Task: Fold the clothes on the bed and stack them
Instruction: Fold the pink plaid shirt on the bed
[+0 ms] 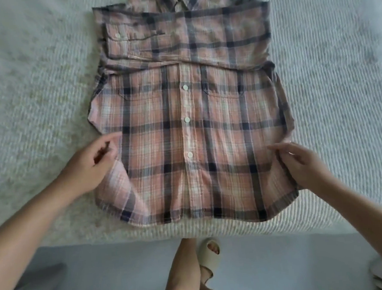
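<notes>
Pink-and-navy plaid cotton shirt lies face up and buttoned on the white ribbed bedspread, collar at the far side, hem nearest the bed's front edge. Both sleeves are folded across the chest, forming a horizontal band below the collar, with a buttoned cuff at its left end. Four white buttons show down the placket below that band. Left hand is at the shirt's left side seam, fingers curled at the cloth edge; motion blur prevents confirming whether fabric is actually pinched. Right hand is at the right side seam, thumb and fingers closed on the edge, which is lifted slightly off the bedspread. Below the bed's front edge, a grey floor, one bare leg and a beige slide sandal are visible
</notes>
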